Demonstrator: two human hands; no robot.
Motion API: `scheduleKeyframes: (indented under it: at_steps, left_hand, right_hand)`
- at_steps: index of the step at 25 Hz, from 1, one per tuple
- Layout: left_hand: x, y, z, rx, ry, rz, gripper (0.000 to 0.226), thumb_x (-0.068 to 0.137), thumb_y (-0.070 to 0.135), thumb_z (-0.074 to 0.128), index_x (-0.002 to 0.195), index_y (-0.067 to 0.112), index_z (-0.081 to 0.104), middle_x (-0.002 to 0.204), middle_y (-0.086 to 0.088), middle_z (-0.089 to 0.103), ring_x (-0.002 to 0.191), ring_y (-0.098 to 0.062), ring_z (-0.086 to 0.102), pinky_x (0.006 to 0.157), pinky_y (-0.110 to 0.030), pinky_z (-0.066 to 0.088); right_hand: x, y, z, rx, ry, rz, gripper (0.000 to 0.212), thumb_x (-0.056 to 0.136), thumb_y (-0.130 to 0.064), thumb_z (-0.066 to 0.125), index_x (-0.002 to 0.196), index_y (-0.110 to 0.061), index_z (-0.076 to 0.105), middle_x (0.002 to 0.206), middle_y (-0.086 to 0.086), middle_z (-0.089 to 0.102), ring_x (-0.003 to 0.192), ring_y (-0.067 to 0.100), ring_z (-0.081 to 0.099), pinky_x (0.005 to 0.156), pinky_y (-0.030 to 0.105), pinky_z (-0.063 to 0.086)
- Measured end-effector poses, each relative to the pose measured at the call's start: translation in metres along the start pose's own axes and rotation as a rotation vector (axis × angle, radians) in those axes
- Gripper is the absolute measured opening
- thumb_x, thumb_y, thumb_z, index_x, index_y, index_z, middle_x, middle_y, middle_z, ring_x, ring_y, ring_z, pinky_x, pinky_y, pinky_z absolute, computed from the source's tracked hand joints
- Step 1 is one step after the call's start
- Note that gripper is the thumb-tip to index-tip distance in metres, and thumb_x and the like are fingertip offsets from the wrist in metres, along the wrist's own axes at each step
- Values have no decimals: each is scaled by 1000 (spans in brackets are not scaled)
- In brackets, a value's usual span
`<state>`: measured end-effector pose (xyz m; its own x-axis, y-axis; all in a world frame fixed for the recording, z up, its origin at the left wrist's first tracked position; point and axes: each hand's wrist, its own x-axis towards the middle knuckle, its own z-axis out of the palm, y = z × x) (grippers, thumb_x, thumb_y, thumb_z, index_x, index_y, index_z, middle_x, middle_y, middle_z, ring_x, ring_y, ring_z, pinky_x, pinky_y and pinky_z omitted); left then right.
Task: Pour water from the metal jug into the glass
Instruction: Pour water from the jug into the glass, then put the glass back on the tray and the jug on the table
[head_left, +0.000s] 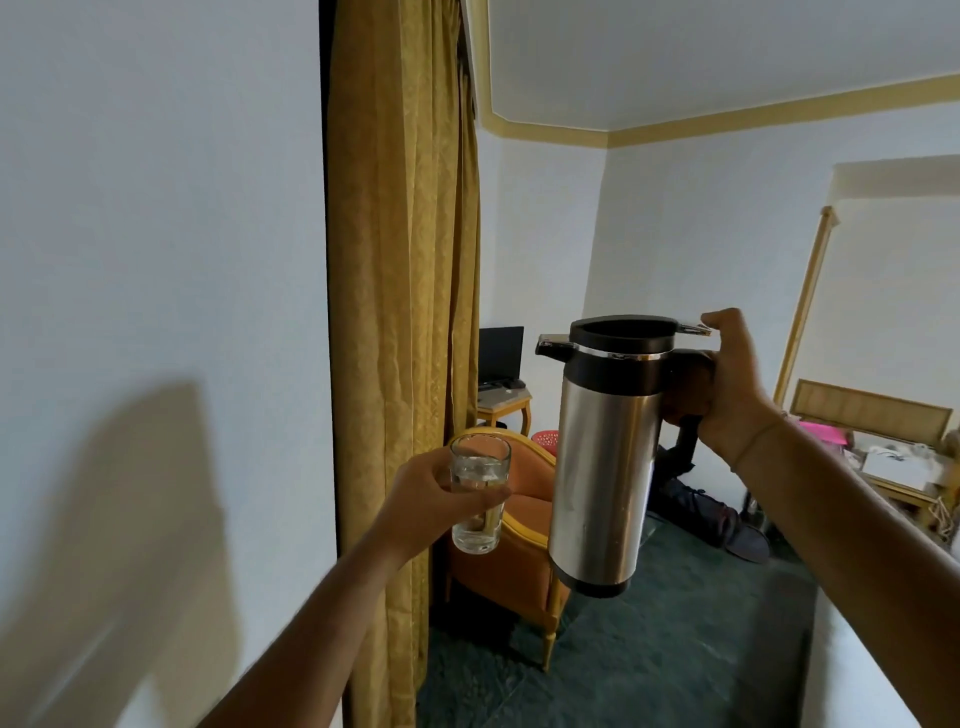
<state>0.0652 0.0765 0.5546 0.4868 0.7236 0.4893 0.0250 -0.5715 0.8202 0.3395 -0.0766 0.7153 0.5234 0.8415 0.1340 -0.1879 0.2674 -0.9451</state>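
**Jug upright, glass part-filled: pour either paused or finished**

Nearest the camera, both forearms reach forward and up. The left hand (431, 501) holds the glass (479, 493) in mid-air, fingers wrapped around its middle and pressed against the wall. Clear water shows in the glass, its surface well below the rim.

To the right of it and higher, the right hand (737, 384) grips the dark handle of the metal jug (602, 457), fingers curled shut around it, the thumb resting on the lever at the lid. The jug hangs nearly upright, its spout turned toward the glass and standing above and just right of the rim. No stream is visible between spout and glass.

Judgement: water has reached the glass, so the pour is at least partly done. Whether more is wanted cannot be told; setting both vessels down remains.

Beyond: a gold curtain (405, 312), an orange armchair (524, 561), and a laptop (501, 356) on a small table.
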Motion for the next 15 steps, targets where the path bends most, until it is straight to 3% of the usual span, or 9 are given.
scheduleKeyframes:
  at_steps: [4, 6, 9, 12, 15]
  left_hand:
    - [-9, -16, 1, 24, -17, -37, 60, 69, 62, 95, 117, 29, 80, 106, 8, 88, 98, -10, 85, 87, -35, 70]
    - [-18, -32, 5, 45, -36, -83, 51, 73, 50, 98, 118, 33, 79, 108, 13, 87, 99, -5, 83, 85, -29, 69]
    - [-42, -63, 14, 62, -53, -137, 46, 77, 38, 100, 113, 47, 72, 110, 33, 81, 102, 8, 77, 76, -14, 63]
    - [-75, -109, 28, 77, -31, -227, 57, 74, 51, 98, 123, 49, 69, 115, 38, 77, 108, 12, 73, 80, -10, 62]
    - [-118, -169, 47, 108, -57, -360, 59, 69, 65, 92, 116, 75, 58, 108, 55, 68, 106, 25, 66, 78, 4, 52]
  right_hand:
    - [-9, 32, -5, 77, 83, -5, 60, 94, -53, 41, 41, -24, 38, 41, -9, 30, 39, 11, 23, 38, 20, 23]
    - [-15, 62, -12, 113, 160, 6, 58, 94, -50, 43, 43, -24, 42, 41, -8, 32, 37, 11, 26, 36, 18, 25]
    - [-21, 117, -29, 199, 211, 3, 41, 94, -44, 41, 59, -24, 43, 42, -10, 32, 40, 10, 24, 42, 21, 17]
    - [-24, 191, -52, 210, 275, 42, 44, 95, -35, 37, 54, -26, 46, 41, -12, 36, 38, 8, 27, 37, 18, 22]
    - [-38, 284, -78, 172, 346, 141, 40, 90, -34, 37, 52, -25, 40, 44, -11, 34, 41, 8, 26, 37, 20, 26]
